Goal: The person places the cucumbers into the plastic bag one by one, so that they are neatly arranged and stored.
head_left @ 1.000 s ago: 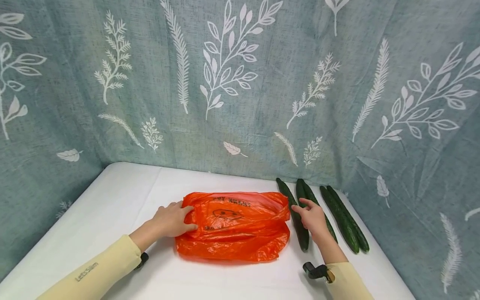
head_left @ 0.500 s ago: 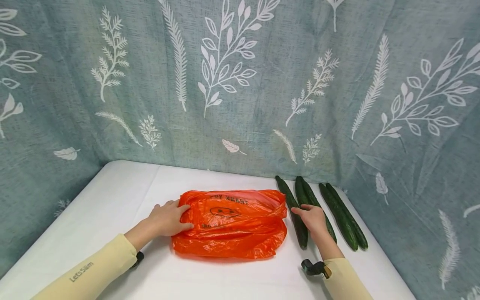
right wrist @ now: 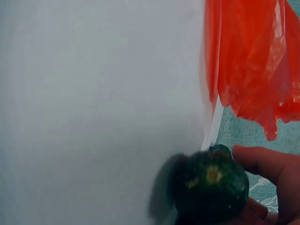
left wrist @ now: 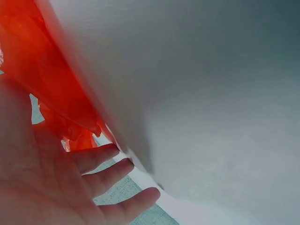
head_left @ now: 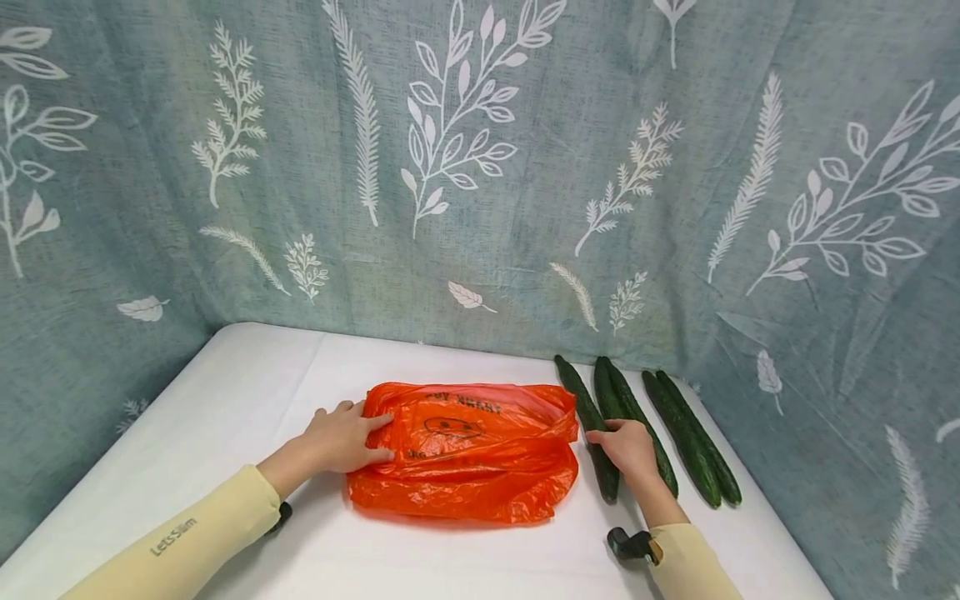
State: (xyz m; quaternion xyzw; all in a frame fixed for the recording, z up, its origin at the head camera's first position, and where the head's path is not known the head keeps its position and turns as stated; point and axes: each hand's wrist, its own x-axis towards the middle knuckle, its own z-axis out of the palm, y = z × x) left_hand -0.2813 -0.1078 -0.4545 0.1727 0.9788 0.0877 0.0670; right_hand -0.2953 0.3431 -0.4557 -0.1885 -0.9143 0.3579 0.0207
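An orange-red plastic bag (head_left: 465, 450) with dark print lies flat and crumpled on the white table. My left hand (head_left: 341, 437) rests at its left edge with fingers spread; in the left wrist view three straight fingers (left wrist: 108, 180) reach along the table beside the bag. On the right, my right hand (head_left: 628, 450) grips the leftmost cucumber (head_left: 606, 477), thumb on its left side and fingers curled over toward its right. The right wrist view shows this cucumber (right wrist: 211, 185) end-on, with the thumb (right wrist: 258, 159) beside it. The cucumber lies along the table.
Two cucumbers (head_left: 611, 392) lie side by side just right of the gripped one, partly hidden by the right hand. Another pair of cucumbers (head_left: 690, 437) lies near the table's right edge. A green-blue curtain (head_left: 480, 167) with white leaf prints surrounds the table (head_left: 285, 383).
My right hand has come down onto the leftmost cucumber, its fingers going from extended to curled around it. The left hand and the bag stay in place.
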